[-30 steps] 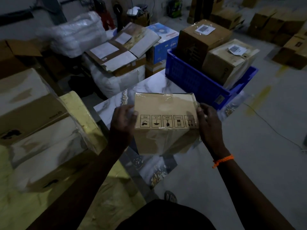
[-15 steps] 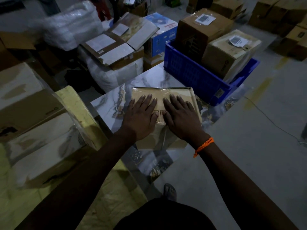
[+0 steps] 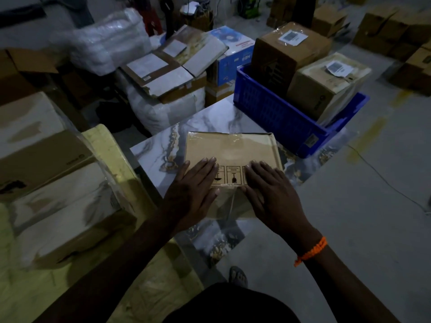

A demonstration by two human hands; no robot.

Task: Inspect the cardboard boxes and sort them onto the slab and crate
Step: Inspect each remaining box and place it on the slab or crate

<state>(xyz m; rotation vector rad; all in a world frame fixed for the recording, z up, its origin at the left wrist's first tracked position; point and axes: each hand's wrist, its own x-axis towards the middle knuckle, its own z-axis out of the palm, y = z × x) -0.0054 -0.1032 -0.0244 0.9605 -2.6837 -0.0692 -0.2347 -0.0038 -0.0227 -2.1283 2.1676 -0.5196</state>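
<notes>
You are at the placing step for one cardboard box (image 3: 233, 150). It lies flat on the marble slab (image 3: 158, 152), near the middle, with its far right corner close to the blue crate (image 3: 275, 113) but not touching it. Your left hand (image 3: 193, 185) and your right hand (image 3: 268, 190) both lie flat on the near part of the box top, palms down and fingers straight, with nothing gripped. The two hands are side by side with a gap between them, and in this gap a printed row of handling symbols (image 3: 229, 176) shows. I judge that the inspection of this box is finished or nearly finished, and that its place is the slab and not the crate, where two larger boxes (image 3: 326, 85) already stand, each with a white label on top. The next move, I think, asks for little: lift both hands straight up so that the box does not slide on the smooth marble, then turn to the boxes not yet sorted. Which pile that is I cannot tell, because cartons lie at the left and also on the floor at the far right. Take the next one by two opposite sides and turn it to see every face, since the light here is weak and damage is easy to miss.
</notes>
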